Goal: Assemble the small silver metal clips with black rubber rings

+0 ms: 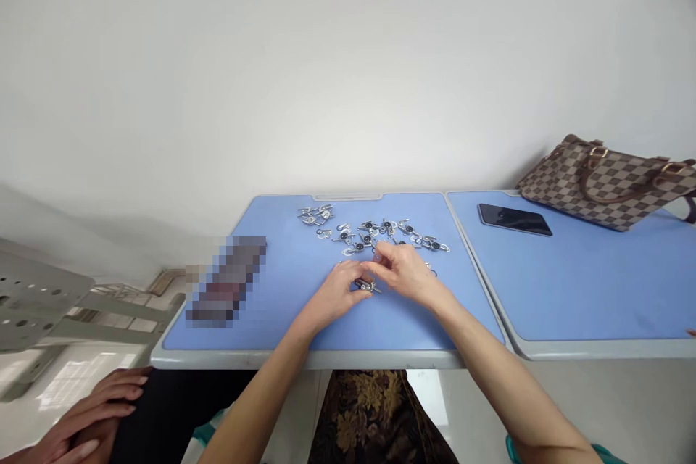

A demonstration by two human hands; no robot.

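Note:
Above the middle of the blue tabletop (283, 290), my left hand (341, 288) has its fingers and thumb closed round a small silver-and-black metal fitting (367, 286). Close beside it, my right hand (405, 270) is pinched, with its fingertips touching or nearly touching the left fingers. Anything between the right fingertips is too small to make out. Beyond both hands lie several metal fittings with round black centres (359, 247), partly hidden by my right hand. Loose silver metal pieces (318, 214) form a small cluster at the back left.
A blurred-out rectangular object (228, 281) lies on the left of the desk. On the adjoining desk to the right are a black phone (514, 219) and a brown checked handbag (603, 181). Another person's hands (92, 417) rest at lower left, near a chair (38, 297).

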